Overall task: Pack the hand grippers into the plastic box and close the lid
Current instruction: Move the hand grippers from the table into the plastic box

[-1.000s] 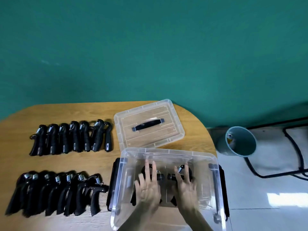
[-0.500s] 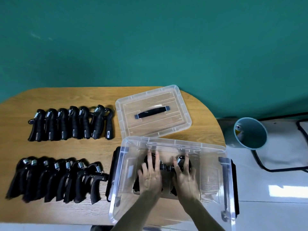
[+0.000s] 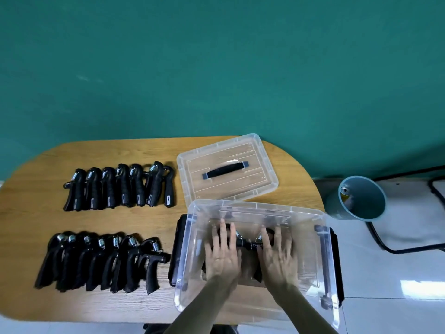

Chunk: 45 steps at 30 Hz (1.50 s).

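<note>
Both hands same as 0.5 s ago: left hand (image 3: pixel 222 255) & right hand (image 3: pixel 277 256) flat, fingers straight, pressing two grippers (image 3: pixel 248 243) onto box (image 3: pixel 320 249) floor. Prob. just seating them. Two rows (image 3: pixel 118 186) unpacked; lid (image 3: pixel 226 169) off, behind box.

Both hands in the clear plastic box (image 3: pixel 255 208), fingers straight: left hand (image 3: pixel 222 257) and right hand (image 3: pixel 278 257) press flat on two hand grippers (image 3: pixel 248 243) at its bottom. Lid (image 3: pixel 226 168) lies behind the box on the table (image 3: pixel 96 307). Two rows of grippers on the left: back row (image 3: pixel 120 186), front row (image 3: pixel 101 263). Teal bin (image 3: pixel 361 197) on the floor at right.
</note>
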Tool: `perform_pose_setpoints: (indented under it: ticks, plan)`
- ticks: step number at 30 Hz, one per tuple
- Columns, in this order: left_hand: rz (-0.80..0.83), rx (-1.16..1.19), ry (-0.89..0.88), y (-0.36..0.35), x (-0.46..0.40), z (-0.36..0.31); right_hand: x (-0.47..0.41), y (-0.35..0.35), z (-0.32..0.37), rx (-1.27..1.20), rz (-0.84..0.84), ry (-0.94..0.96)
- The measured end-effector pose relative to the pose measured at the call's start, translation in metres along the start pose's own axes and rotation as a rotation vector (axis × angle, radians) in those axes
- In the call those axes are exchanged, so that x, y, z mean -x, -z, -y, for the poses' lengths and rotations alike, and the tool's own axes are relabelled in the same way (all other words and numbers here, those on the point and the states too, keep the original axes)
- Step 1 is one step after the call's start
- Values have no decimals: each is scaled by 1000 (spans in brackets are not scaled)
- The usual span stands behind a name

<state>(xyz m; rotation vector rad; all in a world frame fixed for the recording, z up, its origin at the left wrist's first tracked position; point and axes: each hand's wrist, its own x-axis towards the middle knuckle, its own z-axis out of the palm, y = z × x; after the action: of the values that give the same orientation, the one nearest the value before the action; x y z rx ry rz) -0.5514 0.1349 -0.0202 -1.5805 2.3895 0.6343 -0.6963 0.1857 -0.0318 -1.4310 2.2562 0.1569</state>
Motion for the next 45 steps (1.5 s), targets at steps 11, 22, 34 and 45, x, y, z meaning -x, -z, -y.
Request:
perform_pose_setpoints:
  ticks: [11, 22, 34, 45]
  plan:
    - [-52, -167, -108, 121, 64, 13, 70, 124, 60, 44, -185, 158]
    - [-216, -119, -13, 221, 101, 117, 94, 177, 189, 205, -228, 311]
    - [-174, -106, 159, 249, 152, 275, 114, 160, 357, 249, -260, 444]
    - [-67, -87, 286, 207, 158, 366, 84, 110, 425, 315, -155, 461]
